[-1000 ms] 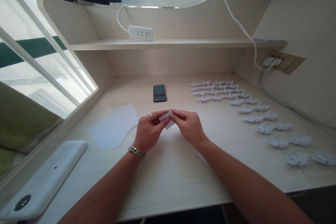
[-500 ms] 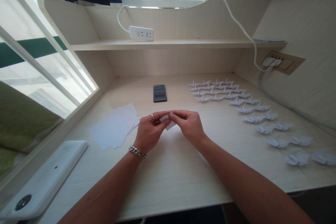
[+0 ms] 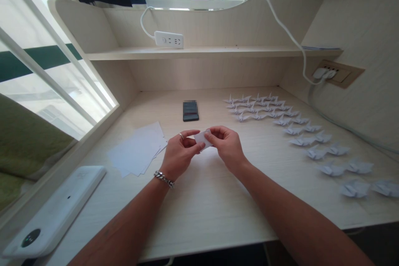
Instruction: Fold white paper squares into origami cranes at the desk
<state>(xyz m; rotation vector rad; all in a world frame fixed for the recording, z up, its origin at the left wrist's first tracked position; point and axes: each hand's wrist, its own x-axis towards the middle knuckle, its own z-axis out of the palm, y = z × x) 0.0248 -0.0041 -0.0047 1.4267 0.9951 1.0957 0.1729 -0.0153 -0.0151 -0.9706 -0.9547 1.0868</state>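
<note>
Both my hands are raised just above the middle of the pale wooden desk. Between them is a small folded piece of white paper. My left hand, with a ring and a chain bracelet, pinches its left side. My right hand pinches its right side with thumb and fingers curled. A loose stack of white paper sheets lies just left of my left hand. Several finished white paper cranes stand in rows to the right.
A dark phone lies flat behind my hands. A white oblong device rests at the front left by the window. A power strip sits on the shelf; a white cable runs to a wall socket at right.
My hands have lifted the folded paper slightly and turned it, so more of its white face shows between the fingers. Nothing else on the desk has moved.
</note>
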